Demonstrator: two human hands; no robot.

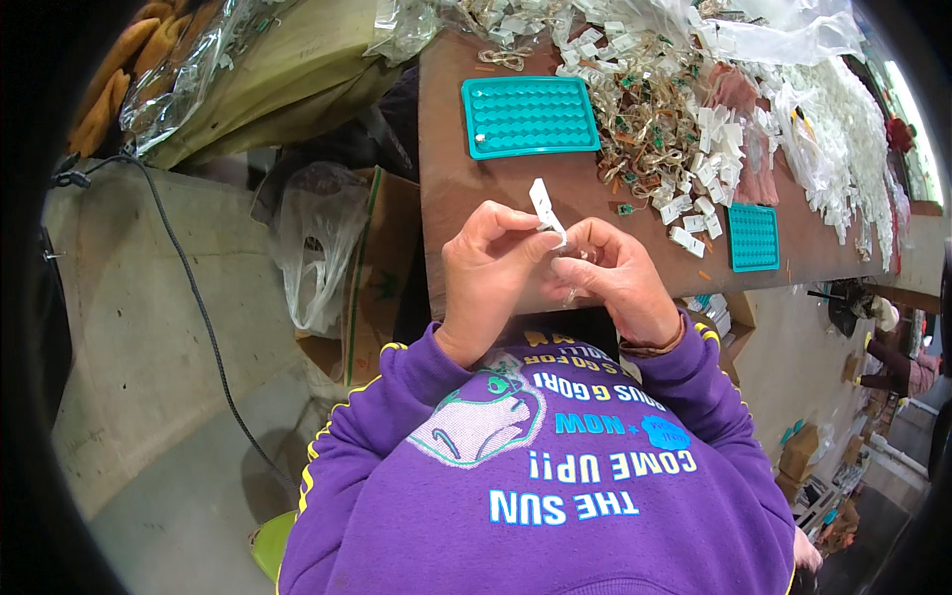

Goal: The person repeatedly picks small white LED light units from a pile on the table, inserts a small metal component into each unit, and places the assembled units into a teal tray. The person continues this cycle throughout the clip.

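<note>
White oblong plastic piece (pixel 541 201): held up in the hands, slightly tilted, over the near left part of the brown-covered work table (pixel 444 188), inside its near edge.
Left hand (pixel 493 260): pinching the white piece between thumb and fingertips, the upper end standing clear of the fingers.
Right hand (pixel 613 273): thumb and forefinger curled close together by the lower end of the piece; I cannot tell what, if anything, they pinch.
Larger tray: teal plastic tray (pixel 535 154) with rows of round hollows, beyond the hands near the table's left edge; a small pale item sits in its near left hollow.
Heap: tangled beige cords with small green parts (pixel 645 139), right of that tray, loose white plastic pieces (pixel 684 241) scattered along its near side.
Smaller tray: teal plastic tray with hollows (pixel 754 238), close to the near edge, right of the heap.
Right end: pinkish mesh cloth (pixel 762 178), then a mound of whitish translucent plastic (pixel 838 149).
Beside the left edge: brown cardboard box (pixel 385 263) and clear plastic bag (pixel 317 238), below table height.
</note>
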